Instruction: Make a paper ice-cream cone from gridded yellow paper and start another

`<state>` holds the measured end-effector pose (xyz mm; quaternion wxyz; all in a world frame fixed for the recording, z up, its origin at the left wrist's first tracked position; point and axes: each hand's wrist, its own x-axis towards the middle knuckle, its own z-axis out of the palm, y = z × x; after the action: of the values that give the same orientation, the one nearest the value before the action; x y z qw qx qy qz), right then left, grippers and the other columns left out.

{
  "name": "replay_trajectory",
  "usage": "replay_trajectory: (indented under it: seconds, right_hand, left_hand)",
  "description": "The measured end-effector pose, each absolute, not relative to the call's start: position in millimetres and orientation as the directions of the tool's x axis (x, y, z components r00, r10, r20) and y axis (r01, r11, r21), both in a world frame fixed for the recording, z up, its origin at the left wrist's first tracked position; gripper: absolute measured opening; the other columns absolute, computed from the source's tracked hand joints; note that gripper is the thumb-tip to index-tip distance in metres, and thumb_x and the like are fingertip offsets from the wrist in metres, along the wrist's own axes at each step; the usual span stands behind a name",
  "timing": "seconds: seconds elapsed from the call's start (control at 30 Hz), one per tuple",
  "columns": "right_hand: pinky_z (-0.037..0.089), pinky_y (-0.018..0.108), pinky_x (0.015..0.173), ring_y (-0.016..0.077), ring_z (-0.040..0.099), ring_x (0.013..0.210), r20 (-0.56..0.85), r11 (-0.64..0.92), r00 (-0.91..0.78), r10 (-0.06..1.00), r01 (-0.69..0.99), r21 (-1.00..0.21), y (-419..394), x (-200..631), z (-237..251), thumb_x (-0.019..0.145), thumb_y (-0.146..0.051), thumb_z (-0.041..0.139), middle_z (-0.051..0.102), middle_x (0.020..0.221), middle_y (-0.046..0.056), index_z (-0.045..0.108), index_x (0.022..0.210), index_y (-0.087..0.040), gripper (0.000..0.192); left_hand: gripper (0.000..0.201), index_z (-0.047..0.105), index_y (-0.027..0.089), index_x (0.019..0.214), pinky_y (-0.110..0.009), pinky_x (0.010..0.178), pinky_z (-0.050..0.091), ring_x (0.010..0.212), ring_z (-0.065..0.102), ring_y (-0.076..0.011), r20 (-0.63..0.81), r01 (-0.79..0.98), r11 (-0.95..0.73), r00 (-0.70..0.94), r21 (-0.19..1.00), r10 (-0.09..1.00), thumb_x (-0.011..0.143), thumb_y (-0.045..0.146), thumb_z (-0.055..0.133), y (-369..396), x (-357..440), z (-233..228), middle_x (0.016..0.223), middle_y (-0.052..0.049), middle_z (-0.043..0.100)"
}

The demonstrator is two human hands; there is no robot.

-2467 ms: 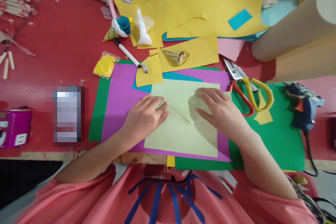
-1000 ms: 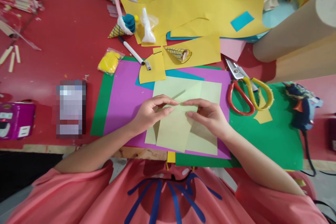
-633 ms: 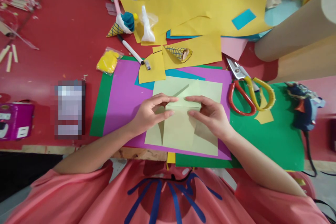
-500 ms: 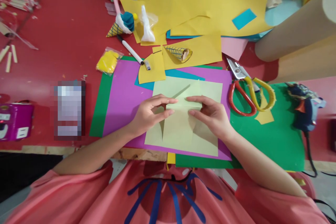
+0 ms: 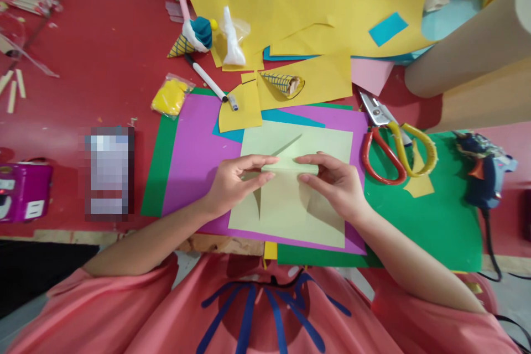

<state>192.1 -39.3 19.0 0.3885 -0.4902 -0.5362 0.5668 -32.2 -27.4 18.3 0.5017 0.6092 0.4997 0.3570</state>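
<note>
Between my two hands is a pale green strip of paper (image 5: 286,167), part of a piece with a crosswise fold. My left hand (image 5: 240,177) pinches its left end between thumb and fingers. At the other end my right hand (image 5: 332,180) has it in a similar pinch. Below the hands lies a larger pale green sheet (image 5: 327,227), on top of a purple sheet (image 5: 194,160). How many layers the folded paper has I cannot tell.
Red-and-yellow-handled scissors (image 5: 384,138) lie to the right, with a glue gun (image 5: 485,171) beyond on green paper (image 5: 427,227). A marker (image 5: 209,82), a patterned paper cone (image 5: 282,84) and a finished cone (image 5: 193,36) lie behind. A cardboard tube (image 5: 473,38) stands at right.
The paper between my hands has tilted, and its upper pointed part shows less now. The fold looks flatter and wider. Both hands have hardly moved.
</note>
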Motion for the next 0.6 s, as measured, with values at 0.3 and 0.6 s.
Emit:
replay_trajectory:
  seconds: [0.3,0.6]
  right_hand:
    - [0.049,0.029,0.064,0.0146,0.056,0.073,0.061,0.175,-0.262,0.963,0.440,-0.881,-37.8,193.6,23.7,0.084,-0.032,0.069,0.061,0.086,0.004,0.064,0.121,-0.021,0.039]
    - [0.049,0.046,0.097,0.0275,0.056,0.118,0.323,0.550,-0.473,0.820,0.495,-0.672,-34.3,195.7,28.4,0.083,-0.042,0.067,0.060,0.122,0.015,0.062,0.119,-0.018,0.043]
  left_hand:
    - [0.019,0.075,0.021,0.092,-0.014,0.065,0.058,0.075,0.073,-0.0118,-0.089,0.181,0.046,0.234,0.982,0.968,0.076,0.031,0.075,-29.3,-29.6,22.5,0.087,-0.002,0.077]
    - [0.028,0.076,0.019,0.091,-0.019,0.063,0.059,0.074,0.073,-0.0157,-0.276,0.143,0.241,0.336,0.960,0.900,0.073,0.040,0.077,-26.6,-28.6,26.1,0.088,-0.006,0.077]
